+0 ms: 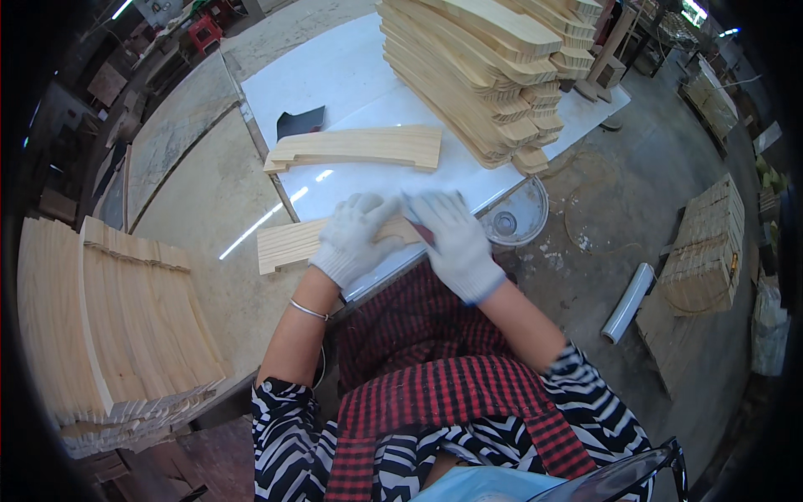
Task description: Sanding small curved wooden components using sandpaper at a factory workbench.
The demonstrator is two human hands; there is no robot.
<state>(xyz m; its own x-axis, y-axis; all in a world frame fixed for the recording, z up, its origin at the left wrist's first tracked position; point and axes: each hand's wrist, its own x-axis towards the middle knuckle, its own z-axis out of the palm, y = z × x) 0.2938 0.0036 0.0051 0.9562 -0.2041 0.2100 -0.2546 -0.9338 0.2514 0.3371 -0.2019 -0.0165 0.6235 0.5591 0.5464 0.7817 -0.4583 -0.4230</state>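
A pale, shaped wooden piece (284, 247) lies along the near edge of the white tabletop. My left hand (355, 241), in a white knit glove, grips it near its middle, thumb toward the right. In my gloved right hand (456, 247) is a sheet of sandpaper (423, 233), dark with a reddish side, pressed at the wooden piece's right part. That hand is slightly blurred and hides the piece's right end. Just beyond, a second curved wooden piece (360, 146) rests on the table. Behind it lies a dark sheet of sandpaper (299, 123).
Tall stacks of similar wooden pieces (468, 75) stand at the far right of the white table (360, 75). More pieces (142, 318) are stacked at left. A round white bucket (535, 205) sits beside the table's right edge. A plastic-wrapped roll (627, 303) and a bundled stack (703, 251) are farther right.
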